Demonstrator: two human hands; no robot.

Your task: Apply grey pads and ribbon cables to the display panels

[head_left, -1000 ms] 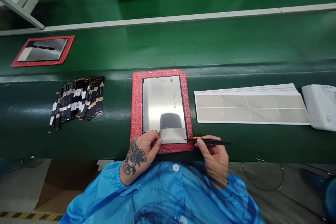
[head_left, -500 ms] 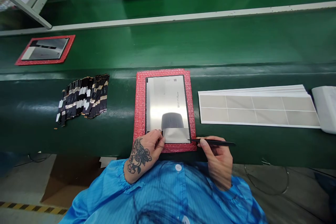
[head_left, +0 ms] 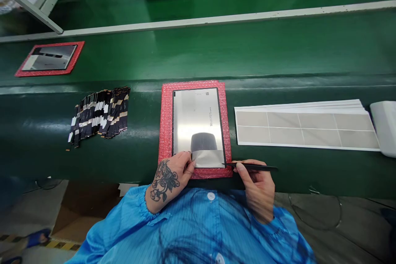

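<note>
A silvery display panel [head_left: 194, 111] with a black border lies on a red bubble-wrap sheet [head_left: 166, 128] in front of me. Across its near end is a grey rectangular sticker [head_left: 208, 159]. My left hand [head_left: 173, 177] is closed at the sticker's left end, thumb and finger pinching that edge; the fingertips partly hide it. In my right hand [head_left: 256, 187] are black tweezers [head_left: 255, 167], held between thumb and fingers. The tweezers point left, their tips at the sticker's right end; whether they grip it I cannot tell.
To the left lies a fanned pile of black flex cables [head_left: 99, 115]. Sheets of grey stickers [head_left: 305, 128] are stacked at the right, beside a white rounded object [head_left: 383, 128]. Another panel [head_left: 51, 60] on red wrap lies at the far left, before a white rail [head_left: 198, 21].
The far-left panel on red wrap has shifted slightly left. A foot has come into view at the lower left. Both my hands stay in nearly the same place at the sticker.
</note>
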